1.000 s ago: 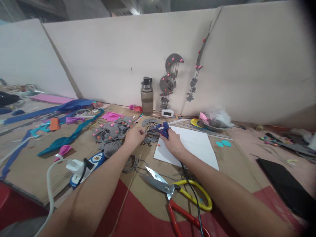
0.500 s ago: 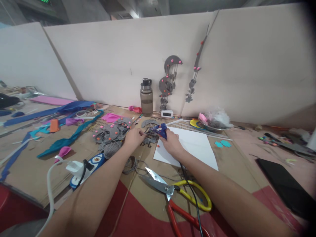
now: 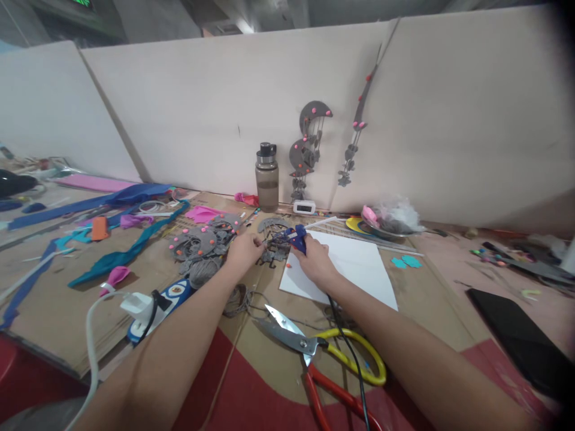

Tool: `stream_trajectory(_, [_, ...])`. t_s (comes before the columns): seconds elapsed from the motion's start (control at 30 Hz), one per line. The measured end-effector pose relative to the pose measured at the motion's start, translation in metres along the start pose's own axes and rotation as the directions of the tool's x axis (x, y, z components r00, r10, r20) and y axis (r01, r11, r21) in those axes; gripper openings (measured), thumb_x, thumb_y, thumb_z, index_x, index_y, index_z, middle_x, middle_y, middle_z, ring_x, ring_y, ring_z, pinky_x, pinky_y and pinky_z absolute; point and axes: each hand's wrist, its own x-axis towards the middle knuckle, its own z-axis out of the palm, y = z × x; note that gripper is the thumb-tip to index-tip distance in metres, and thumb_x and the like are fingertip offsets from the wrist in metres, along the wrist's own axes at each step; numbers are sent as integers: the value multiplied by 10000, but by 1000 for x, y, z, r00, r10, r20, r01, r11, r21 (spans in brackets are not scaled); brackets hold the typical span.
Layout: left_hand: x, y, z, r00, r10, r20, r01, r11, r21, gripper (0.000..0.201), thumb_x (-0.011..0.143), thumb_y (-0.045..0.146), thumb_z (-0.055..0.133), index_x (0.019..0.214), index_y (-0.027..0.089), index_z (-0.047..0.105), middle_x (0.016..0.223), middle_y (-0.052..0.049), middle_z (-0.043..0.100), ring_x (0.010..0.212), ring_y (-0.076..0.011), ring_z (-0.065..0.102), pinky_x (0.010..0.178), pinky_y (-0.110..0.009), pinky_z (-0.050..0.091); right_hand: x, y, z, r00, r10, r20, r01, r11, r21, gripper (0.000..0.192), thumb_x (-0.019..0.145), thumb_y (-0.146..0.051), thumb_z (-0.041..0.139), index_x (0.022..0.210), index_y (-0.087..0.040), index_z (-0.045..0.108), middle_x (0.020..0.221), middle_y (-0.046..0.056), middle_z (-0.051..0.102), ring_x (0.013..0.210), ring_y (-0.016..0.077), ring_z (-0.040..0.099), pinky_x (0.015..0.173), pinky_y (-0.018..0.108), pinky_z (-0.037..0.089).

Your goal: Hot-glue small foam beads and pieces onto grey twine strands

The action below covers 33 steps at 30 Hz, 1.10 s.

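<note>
My right hand (image 3: pixel 317 260) is wrapped round a blue glue gun (image 3: pixel 296 237), whose nozzle points left and whose black cord (image 3: pixel 348 344) runs down under the wrist. My left hand (image 3: pixel 245 251) is pinched just left of the nozzle on something too small to make out. Grey felt pieces (image 3: pixel 274 226) lie behind and below the nozzle. Beside my left hand is a pile of grey felt crescents (image 3: pixel 195 239) with pink and orange dots, and a ball of grey yarn (image 3: pixel 204 272). A white sheet (image 3: pixel 354 263) lies partly under my right hand.
Large scissors (image 3: pixel 305 344) with yellow and red handles lie open between my forearms. Left are a power strip (image 3: pixel 177 294) and blue felt strips. A water bottle (image 3: pixel 268 182) and small clock (image 3: pixel 304 207) stand at the back; a phone (image 3: pixel 516 335) lies right.
The glue gun and my right hand have shifted very slightly right, away from the left fingertips. My left hand stays almost still.
</note>
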Motion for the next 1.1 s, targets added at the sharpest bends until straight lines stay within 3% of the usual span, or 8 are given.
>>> stream_trajectory(0.73, [0,-1,-1,1000,9,19,-9,1000,-9,214,737,396,578,703,199,654,743,-30,689,715,-159,603,627,-228,399,1,0,0,1000,1,19,-2,999,51,289,872,-321,450,1116,-166,468,1058,102,618,988,240,544,851,345,304])
stream_trajectory(1.1, [0,-1,-1,1000,7,13,-7,1000,3,225,742,406,575,715,199,661,753,-29,688,704,-157,599,609,-229,396,0,-7,-8,994,92,61,-97,991,89,355,854,-337,496,1165,-170,459,1086,105,625,995,252,562,820,326,346])
